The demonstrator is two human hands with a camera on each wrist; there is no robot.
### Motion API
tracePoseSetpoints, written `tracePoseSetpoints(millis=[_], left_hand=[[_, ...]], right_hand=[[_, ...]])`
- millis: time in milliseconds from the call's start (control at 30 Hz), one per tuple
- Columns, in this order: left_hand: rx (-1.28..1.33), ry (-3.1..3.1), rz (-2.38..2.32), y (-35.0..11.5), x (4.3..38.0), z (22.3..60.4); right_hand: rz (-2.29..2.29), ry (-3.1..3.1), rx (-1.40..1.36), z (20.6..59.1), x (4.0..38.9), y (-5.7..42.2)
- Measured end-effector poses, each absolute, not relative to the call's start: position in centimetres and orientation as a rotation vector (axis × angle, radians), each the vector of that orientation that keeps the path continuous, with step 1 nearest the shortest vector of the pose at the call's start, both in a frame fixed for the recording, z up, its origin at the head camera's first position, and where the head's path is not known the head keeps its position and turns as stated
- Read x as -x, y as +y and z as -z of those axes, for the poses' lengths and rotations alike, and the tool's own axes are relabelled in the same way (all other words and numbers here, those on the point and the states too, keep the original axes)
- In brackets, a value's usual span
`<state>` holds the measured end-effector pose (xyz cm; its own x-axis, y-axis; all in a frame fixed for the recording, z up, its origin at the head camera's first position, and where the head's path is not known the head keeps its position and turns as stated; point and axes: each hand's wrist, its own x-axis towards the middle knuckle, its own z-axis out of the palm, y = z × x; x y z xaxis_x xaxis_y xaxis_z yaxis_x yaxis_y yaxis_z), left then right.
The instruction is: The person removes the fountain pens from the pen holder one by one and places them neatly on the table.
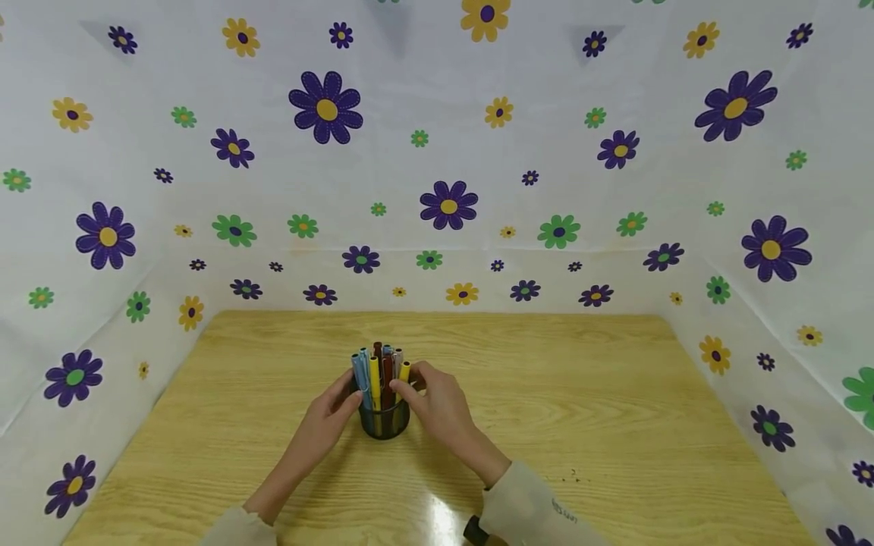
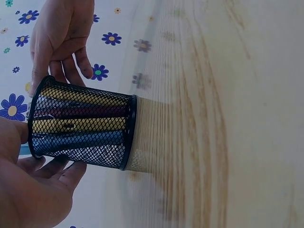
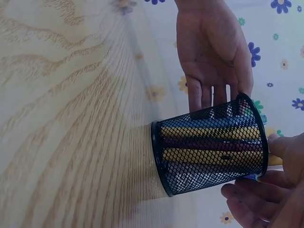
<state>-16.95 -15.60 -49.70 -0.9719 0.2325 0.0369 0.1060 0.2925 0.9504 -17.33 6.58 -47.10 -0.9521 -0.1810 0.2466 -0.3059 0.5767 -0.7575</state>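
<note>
A black mesh pen holder [image 1: 385, 426] stands upright on the table, filled with several capped pens. Among them are a yellow pen [image 1: 374, 379], light blue pens [image 1: 358, 373] and a dark red pen [image 1: 388, 373]. My left hand [image 1: 324, 418] holds the holder's left side, thumb near the rim in front and fingers along the mesh. On the opposite side my right hand [image 1: 442, 402] holds it the same way, its thumb beside the right-hand yellow pen [image 1: 404, 373]. Both wrist views show the mesh holder [image 2: 83, 124] between the two hands, fingertips at its upper wall.
The wood-grain table [image 1: 580, 387] is enclosed at the back and sides by white cloth [image 1: 410, 91] printed with flowers. Small dark specks [image 1: 573, 476] lie on the tabletop to the right. Near the right sleeve, a dark object [image 1: 476, 530] shows at the bottom edge.
</note>
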Motion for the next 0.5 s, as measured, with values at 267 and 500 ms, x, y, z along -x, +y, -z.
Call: tracePoseSetpoints(millis=[267,500], left_hand=[[-0.301,2.444,-1.774,-15.85,16.98,49.73],[-0.32,2.405,-1.785,-15.86,17.0,49.39]], right_hand=[[-1.265,-2.642,-0.39,47.16,17.47,6.18],[-1.288,-2.609,-0.376,47.13,17.57,6.25]])
